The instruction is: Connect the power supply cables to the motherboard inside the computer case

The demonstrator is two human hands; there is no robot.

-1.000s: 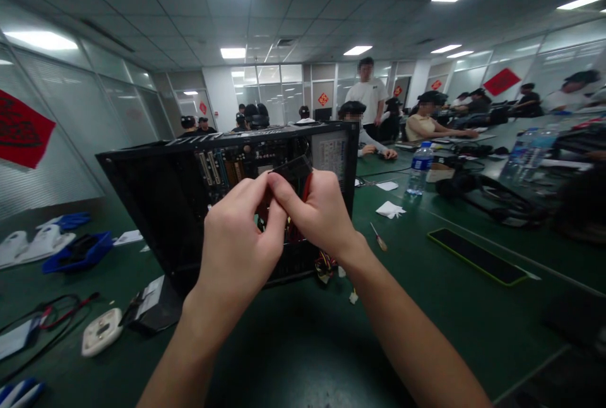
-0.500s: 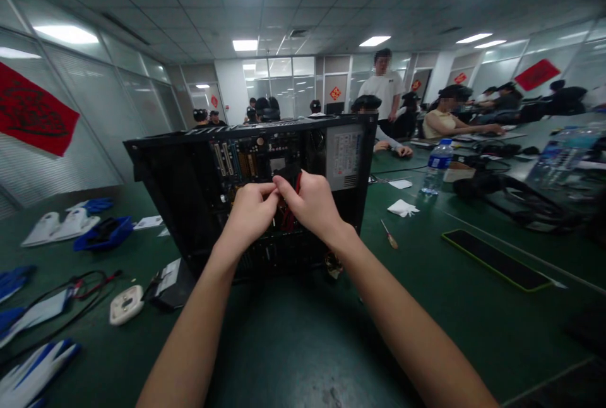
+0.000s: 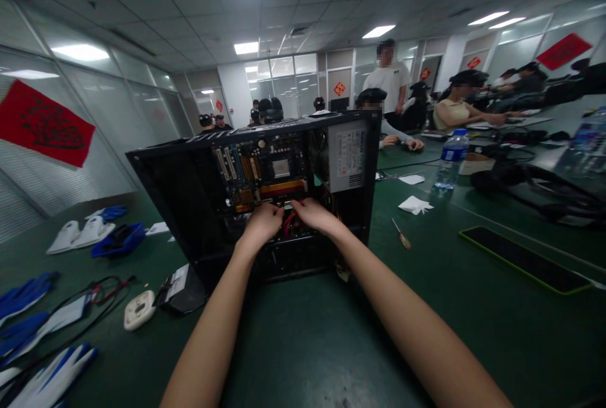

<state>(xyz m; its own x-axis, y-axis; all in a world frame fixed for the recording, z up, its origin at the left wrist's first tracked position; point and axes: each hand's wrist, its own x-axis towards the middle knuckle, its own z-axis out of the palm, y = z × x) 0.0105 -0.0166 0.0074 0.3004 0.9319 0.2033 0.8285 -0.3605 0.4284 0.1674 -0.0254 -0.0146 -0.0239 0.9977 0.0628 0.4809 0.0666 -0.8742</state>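
Note:
In front of me an open black computer case stands on the table, its inside facing me. Its motherboard shows slots, a square silver patch and orange memory slots, and a silver power supply sits at the upper right. My left hand and my right hand are both inside the case, low on the board, a small gap apart. Fingers of both are drawn together; what they pinch is too small to make out. Red cables run between and below them.
Left on the table lie white-and-blue gloves, a blue tray, a small white device and a dark box. At right are a screwdriver, a tissue, a water bottle and a dark strip. Other people sit beyond.
Both hands have moved down from the middle of the motherboard to its lower edge and come slightly apart. The square silver patch and orange slots now show. My view has shifted a little left.

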